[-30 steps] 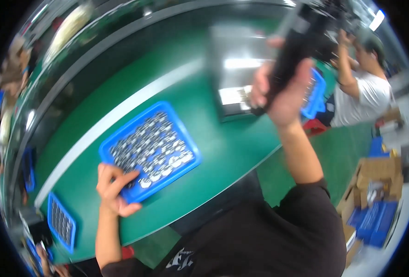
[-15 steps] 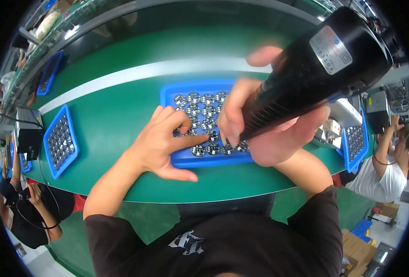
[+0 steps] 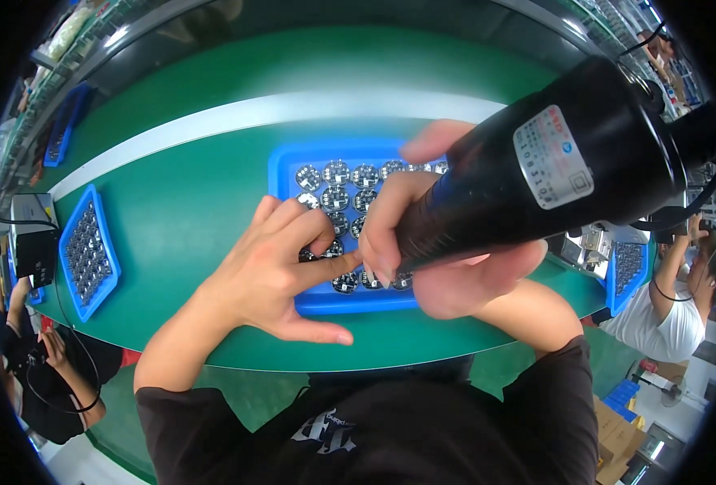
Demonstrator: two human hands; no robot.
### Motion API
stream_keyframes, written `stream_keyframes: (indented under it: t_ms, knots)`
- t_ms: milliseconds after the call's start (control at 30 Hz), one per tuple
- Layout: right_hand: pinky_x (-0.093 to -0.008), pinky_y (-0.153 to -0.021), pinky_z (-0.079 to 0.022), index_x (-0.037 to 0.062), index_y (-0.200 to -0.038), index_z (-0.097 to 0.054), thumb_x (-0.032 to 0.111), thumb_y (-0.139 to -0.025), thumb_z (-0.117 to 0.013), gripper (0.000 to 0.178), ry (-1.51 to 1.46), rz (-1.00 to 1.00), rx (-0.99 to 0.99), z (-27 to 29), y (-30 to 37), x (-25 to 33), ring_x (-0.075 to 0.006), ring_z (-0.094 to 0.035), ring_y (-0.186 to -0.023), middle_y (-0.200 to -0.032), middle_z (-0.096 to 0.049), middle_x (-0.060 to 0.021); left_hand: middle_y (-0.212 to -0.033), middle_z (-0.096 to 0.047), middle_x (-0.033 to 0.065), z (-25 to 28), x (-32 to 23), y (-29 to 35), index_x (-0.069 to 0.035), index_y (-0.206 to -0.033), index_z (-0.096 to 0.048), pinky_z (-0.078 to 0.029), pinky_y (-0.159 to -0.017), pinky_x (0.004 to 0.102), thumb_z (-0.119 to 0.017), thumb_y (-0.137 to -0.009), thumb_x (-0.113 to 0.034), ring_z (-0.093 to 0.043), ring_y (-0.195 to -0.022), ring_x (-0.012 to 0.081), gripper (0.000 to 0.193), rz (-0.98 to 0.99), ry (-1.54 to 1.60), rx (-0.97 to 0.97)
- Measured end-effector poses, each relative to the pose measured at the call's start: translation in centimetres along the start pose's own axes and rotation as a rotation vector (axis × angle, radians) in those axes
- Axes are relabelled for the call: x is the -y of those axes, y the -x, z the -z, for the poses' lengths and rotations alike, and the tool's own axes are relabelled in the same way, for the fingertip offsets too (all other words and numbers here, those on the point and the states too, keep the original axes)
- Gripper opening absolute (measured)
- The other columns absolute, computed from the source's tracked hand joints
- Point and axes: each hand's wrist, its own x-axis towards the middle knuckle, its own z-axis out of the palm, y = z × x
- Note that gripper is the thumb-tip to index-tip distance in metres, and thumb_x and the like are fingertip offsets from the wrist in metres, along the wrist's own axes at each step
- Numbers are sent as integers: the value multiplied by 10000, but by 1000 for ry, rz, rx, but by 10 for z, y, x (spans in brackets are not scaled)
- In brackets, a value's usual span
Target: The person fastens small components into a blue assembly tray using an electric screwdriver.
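My right hand [image 3: 453, 289] is wrapped round a thick black electric screwdriver [image 3: 475, 182], which leans over the tray with its cord end up to the right. Its tip is hidden behind my fingers. Below it is a blue tray [image 3: 275, 171] holding rows of small round circuit boards [image 3: 336, 172]. My left hand [image 3: 271, 267] rests over the tray's left side, its index finger stretched towards the boards beside my right fingertips. The left thumb sticks out and the other fingers are bent, with nothing visible in them.
More blue trays of round boards stand on the green bench at left [image 3: 90, 255] and right [image 3: 629, 271]. A metal device [image 3: 582, 249] sits by the right tray. Co-workers sit on both sides, a black sleeve [image 3: 55, 396] left and a white shirt [image 3: 657, 323] right.
The screwdriver has tilted flatter, and its top end has come lower. My right fingertips have moved left, close to my left index finger. The whole view has shifted slightly.
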Motion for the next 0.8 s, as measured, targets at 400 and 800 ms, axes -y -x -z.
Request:
stream_keyframes:
  t_ms: [400, 800]
  knots:
    - [-306, -513, -494, 79, -1350, -304, 1007, -719, -374, 1125, -13, 9, -27, -1, -3, 1, -185, -554, -502, -637, -580, -118, -863, -428, 26, 3, 0, -2, -106, -1086, -797, -305, -727, 359, -795, -636, -683, -435, -787, 216, 732, 11, -24, 9]
    - [-308, -482, -491, 64, -1310, -324, 979, -763, -375, 1068, -34, 116, 8, 0, 2, -8, -195, -556, -484, -605, -564, -110, -855, -423, 21, 2, -4, 0, -115, -1088, -799, -299, -718, 355, -784, -647, -703, -424, -785, 213, 735, 9, -19, 8]
